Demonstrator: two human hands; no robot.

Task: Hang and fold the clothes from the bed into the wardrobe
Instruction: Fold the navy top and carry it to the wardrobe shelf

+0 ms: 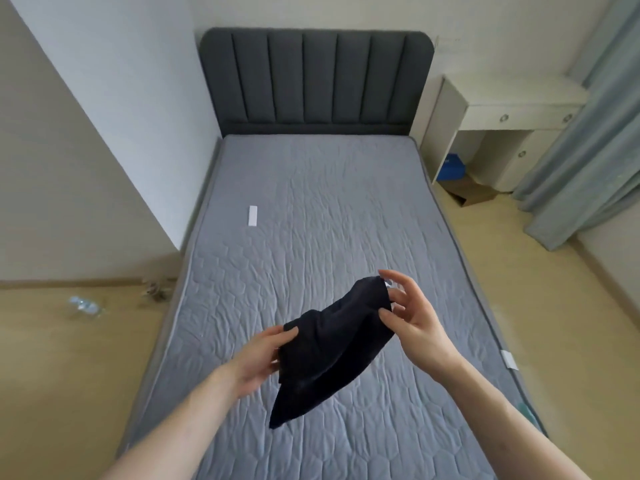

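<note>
**Squaring the dark garment before the fold**

The left hand (264, 355) pinches one end of the dark garment (329, 344), thumb on top and fingers curled under. The right hand (410, 311) pinches the far end, thumb below the cloth; the other fingers are spread, and motion blur leaves it unclear whether they touch it. The garment hangs bunched between them, above the bed (311, 202). A neat fold probably calls for pulling it taut, finding its edges, then laying it flat on the mattress. No wardrobe is in view.
</note>
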